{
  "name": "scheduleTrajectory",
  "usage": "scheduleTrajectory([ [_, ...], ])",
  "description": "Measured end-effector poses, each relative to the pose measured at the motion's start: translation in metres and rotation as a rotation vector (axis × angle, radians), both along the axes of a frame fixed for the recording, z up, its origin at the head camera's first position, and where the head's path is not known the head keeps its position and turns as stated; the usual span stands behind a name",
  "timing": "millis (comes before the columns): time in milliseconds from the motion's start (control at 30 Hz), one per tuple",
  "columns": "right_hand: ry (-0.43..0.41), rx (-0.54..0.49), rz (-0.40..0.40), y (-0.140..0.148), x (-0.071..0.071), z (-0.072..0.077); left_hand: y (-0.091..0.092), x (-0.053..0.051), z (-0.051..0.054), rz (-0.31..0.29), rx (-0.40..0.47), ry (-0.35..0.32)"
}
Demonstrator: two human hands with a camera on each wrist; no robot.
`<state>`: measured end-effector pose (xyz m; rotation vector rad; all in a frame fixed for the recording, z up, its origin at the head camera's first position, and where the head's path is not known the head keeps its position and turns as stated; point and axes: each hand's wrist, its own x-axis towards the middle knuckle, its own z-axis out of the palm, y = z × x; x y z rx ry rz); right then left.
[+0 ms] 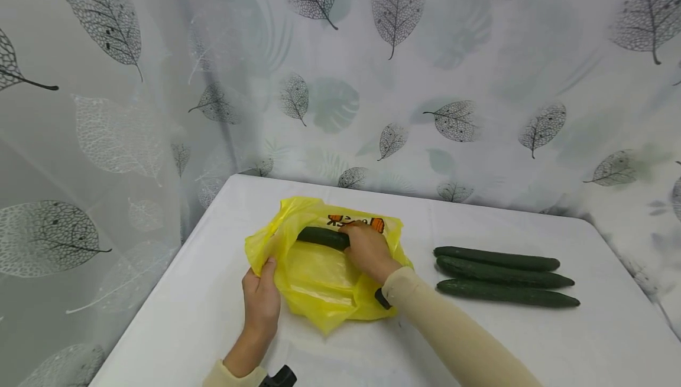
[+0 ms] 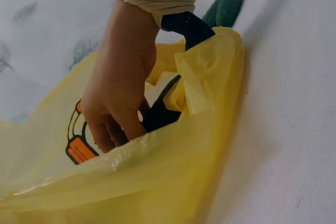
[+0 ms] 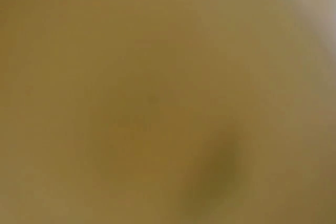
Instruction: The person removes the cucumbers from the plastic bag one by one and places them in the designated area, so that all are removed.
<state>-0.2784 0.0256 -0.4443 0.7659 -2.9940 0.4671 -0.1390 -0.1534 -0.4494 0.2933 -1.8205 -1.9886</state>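
A yellow plastic bag (image 1: pixel 319 275) with a printed design lies on the table, its mouth spread toward the person. My left hand (image 1: pixel 262 301) pinches the bag's left edge between thumb and fingers. Inside the opening, my right hand (image 1: pixel 367 250) grips the right end of a dark green cucumber (image 1: pixel 321 237), whose left end is hidden by the bag. From the left wrist view, the right hand (image 2: pixel 123 82) reaches down into the bag (image 2: pixel 157 182) with fingers curled. The right wrist view is a yellow-brown blur, too close to the bag to make out details.
Three more cucumbers (image 1: pixel 505 275) lie side by side on the right of the white table (image 1: pixel 175 322). A leaf-patterned curtain (image 1: pixel 393 80) hangs behind the table and along its left side.
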Motion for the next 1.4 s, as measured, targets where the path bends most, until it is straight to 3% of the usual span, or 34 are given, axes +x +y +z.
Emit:
scheduleTrajectory([
  [300,-0.028,-0.013,0.017,0.004,0.001,0.010,0.001,-0.002,0.000,0.045,0.011,0.064],
  [567,-0.059,-0.049,0.118,0.011,0.003,0.018,0.001,-0.002,0.003,0.050,0.012,0.047],
  [833,-0.043,-0.085,0.209,0.021,0.015,0.024,-0.001,-0.002,0.000,0.044,0.003,0.046],
  [1000,-0.070,-0.157,0.243,0.031,0.023,0.028,-0.002,-0.002,-0.001,0.067,0.006,0.060],
  [1167,-0.083,-0.247,0.326,0.041,0.026,0.027,-0.003,-0.002,0.000,0.081,0.033,0.059],
  [1400,-0.161,-0.427,0.409,0.049,0.034,0.034,-0.002,-0.001,0.000,0.075,0.048,0.057],
])
